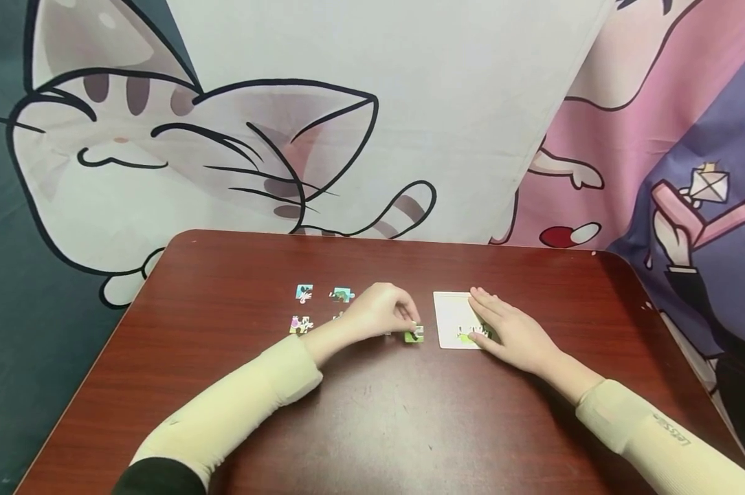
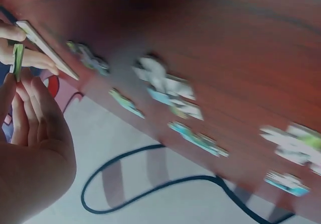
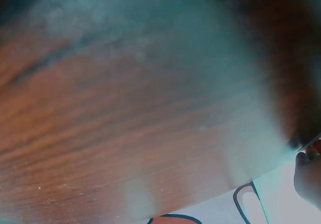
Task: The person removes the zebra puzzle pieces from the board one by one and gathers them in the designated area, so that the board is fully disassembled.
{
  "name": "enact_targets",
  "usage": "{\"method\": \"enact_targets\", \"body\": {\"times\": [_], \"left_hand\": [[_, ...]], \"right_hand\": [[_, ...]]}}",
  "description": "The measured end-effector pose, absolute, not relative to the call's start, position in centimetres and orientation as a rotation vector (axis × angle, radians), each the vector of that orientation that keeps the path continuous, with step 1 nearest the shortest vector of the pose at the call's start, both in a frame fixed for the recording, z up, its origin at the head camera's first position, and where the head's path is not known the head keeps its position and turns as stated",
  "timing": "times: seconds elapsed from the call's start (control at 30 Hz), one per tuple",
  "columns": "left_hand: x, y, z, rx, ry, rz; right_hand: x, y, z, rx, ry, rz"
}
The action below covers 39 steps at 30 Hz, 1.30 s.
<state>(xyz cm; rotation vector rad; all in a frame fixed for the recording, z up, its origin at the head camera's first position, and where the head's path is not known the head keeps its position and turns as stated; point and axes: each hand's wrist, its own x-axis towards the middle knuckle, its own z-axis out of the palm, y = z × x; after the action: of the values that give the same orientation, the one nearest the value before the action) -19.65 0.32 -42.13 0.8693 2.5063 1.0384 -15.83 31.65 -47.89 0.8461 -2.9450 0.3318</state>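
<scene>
My left hand (image 1: 381, 309) pinches a green jigsaw puzzle piece (image 1: 414, 335) between thumb and fingertips, just left of a white square board (image 1: 448, 309). In the left wrist view the piece (image 2: 18, 61) stands on edge in the fingertips, near the board's edge (image 2: 47, 50). My right hand (image 1: 517, 337) rests with its fingers extended over the right side of the board. By its thumb, a green and white puzzle piece (image 1: 464, 337) lies at the board's lower edge, partly hidden. The right wrist view is blurred and shows only part of a hand (image 3: 308, 179).
Left of the hands several loose puzzle pieces lie on the brown table (image 1: 372, 426), among them a blue one (image 1: 304, 292), a teal one (image 1: 343, 295) and a pink and white one (image 1: 300, 324). Others are partly hidden behind the left hand. A cartoon-printed cloth (image 1: 459, 137) hangs behind.
</scene>
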Motion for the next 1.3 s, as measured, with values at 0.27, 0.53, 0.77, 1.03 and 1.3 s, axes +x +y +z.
{"method": "enact_targets", "body": {"times": [0.27, 0.53, 0.77, 1.03, 1.3], "left_hand": [[-19.0, -5.3, -42.5, 0.831, 2.482, 1.014], [-18.1, -10.3, -42.6, 0.860, 2.445, 0.967], [-17.5, -13.6, -42.7, 0.835, 2.429, 0.931], [-16.6, -16.3, -42.9, 0.802, 2.441, 0.931], [-16.3, -17.4, -43.2, 0.816, 2.507, 0.887]], "right_hand": [[-15.8, 31.7, -47.7, 0.858, -2.941, 0.325], [-15.8, 31.5, -47.6, 0.869, -2.941, 0.331], [-15.8, 31.6, -47.5, 0.869, -2.945, 0.339], [-15.8, 31.5, -47.5, 0.866, -2.948, 0.333], [-15.7, 31.5, -47.5, 0.865, -2.950, 0.316]]}}
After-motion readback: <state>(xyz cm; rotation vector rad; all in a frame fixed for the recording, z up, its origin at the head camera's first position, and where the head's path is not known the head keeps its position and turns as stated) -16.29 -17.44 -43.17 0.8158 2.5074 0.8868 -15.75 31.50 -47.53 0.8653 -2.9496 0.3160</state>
